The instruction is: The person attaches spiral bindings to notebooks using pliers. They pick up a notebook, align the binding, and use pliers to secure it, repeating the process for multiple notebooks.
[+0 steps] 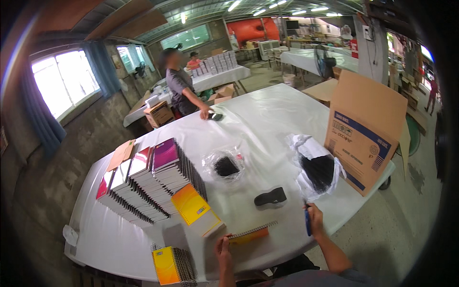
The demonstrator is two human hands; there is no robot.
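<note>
Left hand (pixel 224 249) pinches one spiral notebook (pixel 252 234) over the near edge of the table (pixel 260 115); right hand (pixel 315 221) grips one blue-handled tool (pixel 308 225). Step looks like coil work; next move likely calls for steady notebook, tool to wire. One small yellow stack (pixel 167 265), one big notebook block (pixel 158 184) (can't count), one black pouch (pixel 270 196), two bags (pixel 307 143), one carton (pixel 358 138), one co-worker (pixel 180 88) beyond.

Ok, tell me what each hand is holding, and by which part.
The left hand holds an orange spiral notebook by its left end; the right hand holds a blue-handled tool by its handle.
</note>
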